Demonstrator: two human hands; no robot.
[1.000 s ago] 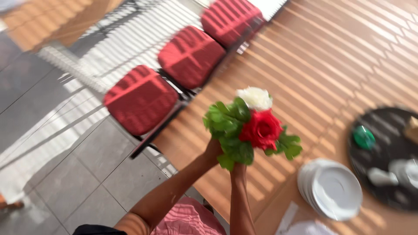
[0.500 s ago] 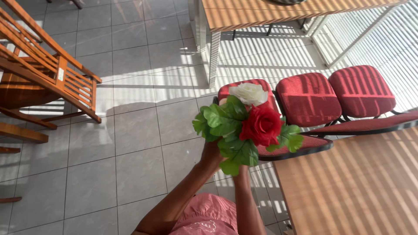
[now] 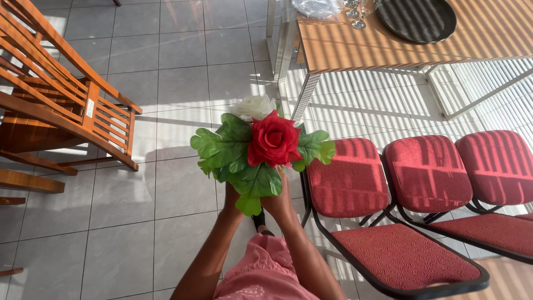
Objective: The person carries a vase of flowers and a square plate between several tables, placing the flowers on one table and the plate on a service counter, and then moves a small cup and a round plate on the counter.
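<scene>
A bunch of artificial flowers [image 3: 261, 150] is held up in front of me, with a red rose [image 3: 273, 140], a white rose [image 3: 254, 106] behind it and broad green leaves [image 3: 227, 150] around them. My left hand [image 3: 231, 198] and my right hand [image 3: 277, 201] both grip the stems from below, largely hidden by the leaves. My forearms rise from a pink garment [image 3: 264, 275] at the bottom of the view.
A row of red padded chairs [image 3: 427, 178] stands to the right. A wooden table [image 3: 388, 39] with a dark round tray [image 3: 416, 19] is at the top right. Wooden slatted chairs [image 3: 61, 105] stand at the left on the grey tiled floor [image 3: 161, 83].
The view has swung from the wooden table with plates over to the tiled floor and chairs. The flowers stay held in both hands in front of me.
</scene>
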